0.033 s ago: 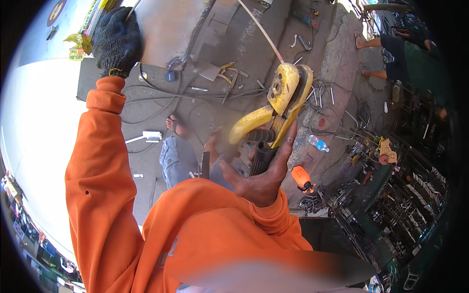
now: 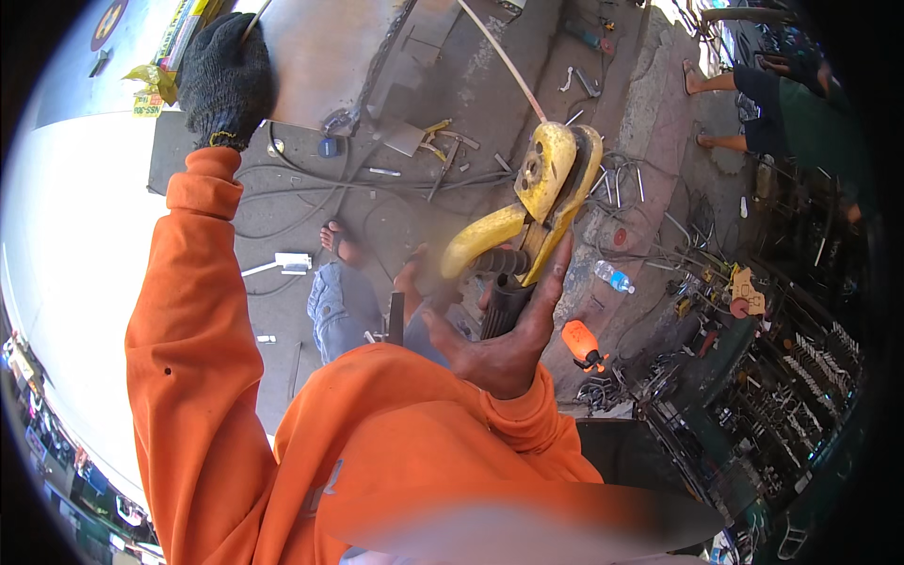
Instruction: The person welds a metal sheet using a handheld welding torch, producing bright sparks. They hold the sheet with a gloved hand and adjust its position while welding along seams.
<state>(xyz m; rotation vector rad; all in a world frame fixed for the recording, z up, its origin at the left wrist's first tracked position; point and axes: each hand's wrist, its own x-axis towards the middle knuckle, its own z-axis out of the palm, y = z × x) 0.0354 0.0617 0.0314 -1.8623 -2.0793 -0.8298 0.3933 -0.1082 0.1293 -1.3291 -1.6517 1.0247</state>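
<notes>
My right hand (image 2: pixel 508 348), bare, is wrapped round the black handle of a yellow electrode holder (image 2: pixel 548 174). A long thin welding rod (image 2: pixel 499 52) is clamped in its jaws and points up and away to the left. At the upper left, my left hand (image 2: pixel 226 80) wears a dark knitted glove, its fingers closed. A thin pale rod (image 2: pixel 256 19) sticks out of that fist. Close beside the glove lie a yellow printed packet (image 2: pixel 193 38) and a crumpled yellow wrapper (image 2: pixel 153 83), on a pale surface.
A metal sheet (image 2: pixel 325 56) lies at the top. Black cables (image 2: pixel 377 184) cross the concrete floor, near a yellow-handled clamp (image 2: pixel 436 137). To the right are a water bottle (image 2: pixel 614 276), an orange bottle (image 2: pixel 584 344) and a rack of tools (image 2: pixel 791 386). Another person's legs (image 2: pixel 730 113) show at upper right.
</notes>
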